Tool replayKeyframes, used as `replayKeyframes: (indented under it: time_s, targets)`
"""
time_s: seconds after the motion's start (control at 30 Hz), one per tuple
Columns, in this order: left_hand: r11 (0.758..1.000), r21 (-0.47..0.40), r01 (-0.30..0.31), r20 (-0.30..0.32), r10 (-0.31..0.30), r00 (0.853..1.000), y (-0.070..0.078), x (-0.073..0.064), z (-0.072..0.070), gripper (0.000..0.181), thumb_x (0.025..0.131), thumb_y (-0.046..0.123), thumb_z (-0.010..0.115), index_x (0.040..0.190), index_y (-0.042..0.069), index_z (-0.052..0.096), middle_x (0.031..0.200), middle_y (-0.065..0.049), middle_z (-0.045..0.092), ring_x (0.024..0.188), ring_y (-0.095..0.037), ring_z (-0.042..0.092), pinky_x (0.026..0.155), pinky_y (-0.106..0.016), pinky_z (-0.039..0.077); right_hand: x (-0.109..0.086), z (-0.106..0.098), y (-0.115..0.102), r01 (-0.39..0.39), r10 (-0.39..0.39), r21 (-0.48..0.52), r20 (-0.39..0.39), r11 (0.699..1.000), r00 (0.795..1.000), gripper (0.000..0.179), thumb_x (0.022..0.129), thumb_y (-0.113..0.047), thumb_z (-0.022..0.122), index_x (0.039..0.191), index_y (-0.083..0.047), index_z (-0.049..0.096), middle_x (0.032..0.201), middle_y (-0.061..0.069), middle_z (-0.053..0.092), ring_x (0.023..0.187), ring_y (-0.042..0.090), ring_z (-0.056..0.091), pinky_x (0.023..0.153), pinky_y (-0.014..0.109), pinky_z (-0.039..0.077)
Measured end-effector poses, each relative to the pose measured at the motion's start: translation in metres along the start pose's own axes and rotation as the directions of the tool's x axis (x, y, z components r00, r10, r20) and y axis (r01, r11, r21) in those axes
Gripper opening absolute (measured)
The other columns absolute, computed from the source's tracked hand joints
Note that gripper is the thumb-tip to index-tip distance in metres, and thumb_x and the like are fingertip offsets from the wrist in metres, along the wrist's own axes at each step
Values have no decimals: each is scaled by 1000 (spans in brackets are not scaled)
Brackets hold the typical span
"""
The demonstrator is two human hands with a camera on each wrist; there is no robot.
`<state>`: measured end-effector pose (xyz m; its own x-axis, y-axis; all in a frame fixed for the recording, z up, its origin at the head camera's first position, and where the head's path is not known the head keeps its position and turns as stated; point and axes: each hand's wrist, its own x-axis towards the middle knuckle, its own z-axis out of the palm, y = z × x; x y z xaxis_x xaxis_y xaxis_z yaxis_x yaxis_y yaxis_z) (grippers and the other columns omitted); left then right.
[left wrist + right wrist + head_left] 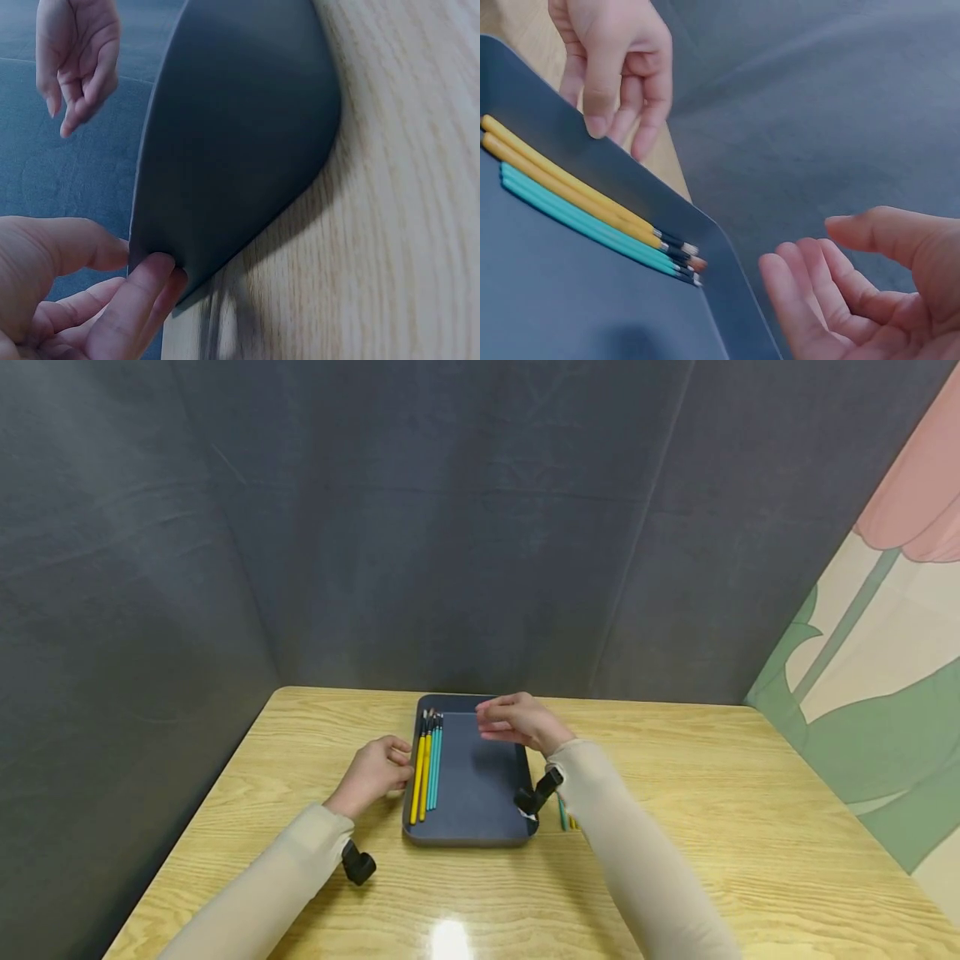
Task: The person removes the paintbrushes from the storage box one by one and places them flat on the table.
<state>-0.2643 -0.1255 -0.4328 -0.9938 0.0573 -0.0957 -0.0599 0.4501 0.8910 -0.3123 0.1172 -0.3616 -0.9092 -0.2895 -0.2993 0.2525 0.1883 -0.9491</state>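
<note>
A dark blue-grey rectangular tray point(476, 814) lies on the table. Along its left side rest two yellow-handled paintbrushes point(570, 176) and teal-handled paintbrushes point(581, 225), side by side with bristles toward the far end. My left hand point(372, 770) holds the tray's left rim; in the left wrist view its thumb is at the edge and its fingers touch the outer wall. Over the tray's far right part hovers my right hand point(521, 722). Its fingers are loosely bent, with nothing between them and the thumb in the right wrist view point(862, 292).
More teal and yellow handles point(564, 816) lie on the table just right of the tray, partly hidden by the right forearm. A dark cloth point(465, 527) hangs behind the wooden table point(712, 793). Flower-patterned fabric point(885, 693) hangs at the right.
</note>
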Motion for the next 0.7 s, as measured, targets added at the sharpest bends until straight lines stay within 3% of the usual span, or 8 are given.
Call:
replayKeyframes:
  time_s: [0.3,0.37,0.6,0.7]
  targets:
    - [1000,4,7,1,-7,1000,0,-1,-1,33,85,0,65,117,-2,59,100,-17,64,75,-20,66,67,-31,61,14,29,6,-20,20,7,-5,1000,1000,29,94,-4,58,121,7,60,107,15,66,113,35,62,102,46,47]
    - [1000,2,7,1,-7,1000,1,-1,0,33,85,1,66,117,-2,59,100,-17,64,75,-20,66,67,-31,61,17,33,8,-29,29,13,-8,999,1000,28,94,-4,58,119,7,61,105,15,67,112,35,62,101,46,48]
    - [1000,-4,5,0,-5,1000,2,-1,1,34,85,0,65,118,-2,59,101,-18,64,75,-18,66,67,-30,61,24,42,14,-79,79,20,-8,997,997,36,95,-6,59,127,9,56,130,28,56,104,30,65,98,40,52]
    - [1000,-1,8,1,-8,1000,2,-2,0,34,85,0,65,118,-2,59,102,-18,63,76,-18,66,67,-30,61,29,43,18,-98,98,16,-19,995,995,36,95,-7,60,127,9,56,128,27,58,98,25,67,94,37,54]
